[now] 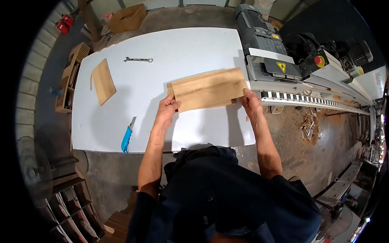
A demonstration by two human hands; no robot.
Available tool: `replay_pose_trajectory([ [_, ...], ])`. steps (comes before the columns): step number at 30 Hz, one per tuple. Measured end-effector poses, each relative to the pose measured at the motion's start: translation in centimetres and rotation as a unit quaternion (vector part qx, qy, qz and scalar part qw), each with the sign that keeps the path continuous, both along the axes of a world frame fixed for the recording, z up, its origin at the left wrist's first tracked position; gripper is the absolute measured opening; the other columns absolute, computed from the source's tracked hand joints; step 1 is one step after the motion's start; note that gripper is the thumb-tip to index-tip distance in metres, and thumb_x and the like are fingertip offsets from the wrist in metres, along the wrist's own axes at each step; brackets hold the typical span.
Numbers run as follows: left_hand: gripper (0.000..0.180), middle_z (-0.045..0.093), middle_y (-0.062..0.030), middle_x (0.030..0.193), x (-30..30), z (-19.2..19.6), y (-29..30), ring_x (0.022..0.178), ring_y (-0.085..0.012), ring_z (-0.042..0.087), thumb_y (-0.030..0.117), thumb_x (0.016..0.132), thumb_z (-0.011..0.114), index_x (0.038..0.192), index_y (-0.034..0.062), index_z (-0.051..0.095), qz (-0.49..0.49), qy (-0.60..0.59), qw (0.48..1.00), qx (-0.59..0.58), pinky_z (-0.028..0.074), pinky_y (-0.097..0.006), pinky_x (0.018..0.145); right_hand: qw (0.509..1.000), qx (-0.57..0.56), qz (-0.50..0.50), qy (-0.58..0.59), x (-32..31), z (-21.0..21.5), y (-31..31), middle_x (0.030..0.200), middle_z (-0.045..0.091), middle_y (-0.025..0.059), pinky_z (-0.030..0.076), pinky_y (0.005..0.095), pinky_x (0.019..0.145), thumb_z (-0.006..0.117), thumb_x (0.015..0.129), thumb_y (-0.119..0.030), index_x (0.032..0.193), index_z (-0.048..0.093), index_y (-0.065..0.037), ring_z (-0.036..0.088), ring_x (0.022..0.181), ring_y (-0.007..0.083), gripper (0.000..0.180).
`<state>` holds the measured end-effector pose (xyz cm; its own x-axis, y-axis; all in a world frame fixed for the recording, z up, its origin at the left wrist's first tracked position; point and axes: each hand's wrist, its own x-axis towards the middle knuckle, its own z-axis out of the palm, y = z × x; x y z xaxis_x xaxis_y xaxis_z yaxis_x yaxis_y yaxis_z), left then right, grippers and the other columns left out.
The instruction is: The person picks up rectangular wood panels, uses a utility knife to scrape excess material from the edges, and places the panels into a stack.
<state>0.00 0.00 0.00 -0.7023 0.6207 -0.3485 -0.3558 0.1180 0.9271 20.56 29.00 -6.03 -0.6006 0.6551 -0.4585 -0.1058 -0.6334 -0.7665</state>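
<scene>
Over the flat white counter, the rectangular light-brown wooden board, pinched at its left end by the left grip and at its right by the right grip, could, I judge, slide askew across the second light-brown wooden board beneath should either pinch slacken.
</scene>
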Motion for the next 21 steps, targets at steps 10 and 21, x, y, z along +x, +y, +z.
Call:
replay_pose_trajectory([
  [10, 0.058, 0.051, -0.0195, 0.128, 0.3, -3.1, -2.3, 0.107, -0.0305, 0.056, 0.01, 0.08, 0.069, 0.134, -0.0011, 0.05, -0.002, 0.37, 0.9, -0.23, 0.048, -0.036, 0.09, 0.882, 0.413, 0.132, -0.186, 3.0, 2.3, -3.1, 0.091, 0.07, 0.0105, 0.051, 0.0277, 0.074, 0.073, 0.081, -0.012, 0.112, 0.064, 0.002, 0.066, 0.082, 0.0165, 0.035],
  [21, 0.058, 0.054, -0.0245, 0.126, 4.0, -2.2, -2.0, 0.11, -0.0386, 0.057, 0.001, 0.078, 0.072, 0.131, -0.0045, 0.05, -0.017, 0.485, 0.837, -0.253, 0.052, -0.038, 0.091, 0.727, 0.631, 0.081, -0.26, 2.3, 2.9, -6.0, 0.088, 0.066, 0.0134, 0.05, 0.0388, 0.075, 0.071, 0.073, -0.007, 0.096, 0.065, -0.003, 0.063, 0.083, 0.0322, 0.024],
])
